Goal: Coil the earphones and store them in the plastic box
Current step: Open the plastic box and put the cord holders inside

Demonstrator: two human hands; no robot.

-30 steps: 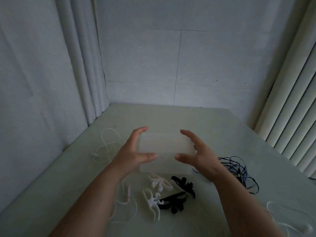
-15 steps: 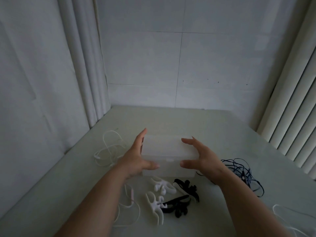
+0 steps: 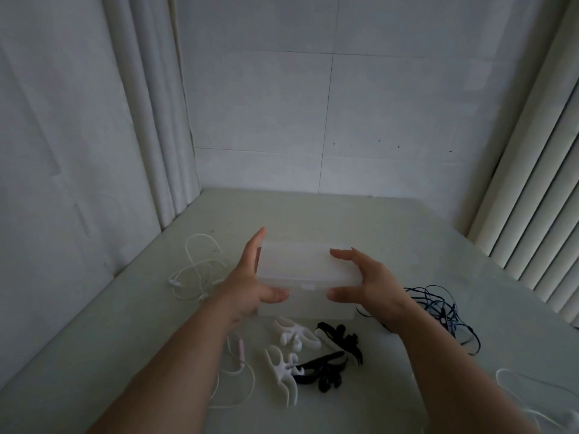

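Note:
A translucent plastic box (image 3: 300, 267) with its lid down stands in the middle of the pale table (image 3: 344, 220). My left hand (image 3: 247, 283) clasps its left end, fingers along the side and thumb across the front. My right hand (image 3: 369, 283) grips the right end, fingers curved over the lid and thumb on the front edge. Loose white earphones (image 3: 200, 270) lie left of the box. Tangled dark blue earphones (image 3: 445, 311) lie to its right. A pink-and-white earphone cable (image 3: 239, 355) lies partly under my left forearm.
Two white cord winders (image 3: 294, 335) and two black cord winders (image 3: 341, 338) lie just in front of the box. Another white cable (image 3: 532, 396) lies at the lower right. Walls and curtains close in the table at the left, back and right.
Both hands have moved inward from beside the box and now hold its two ends. The view has shifted slightly; the box itself stays in place.

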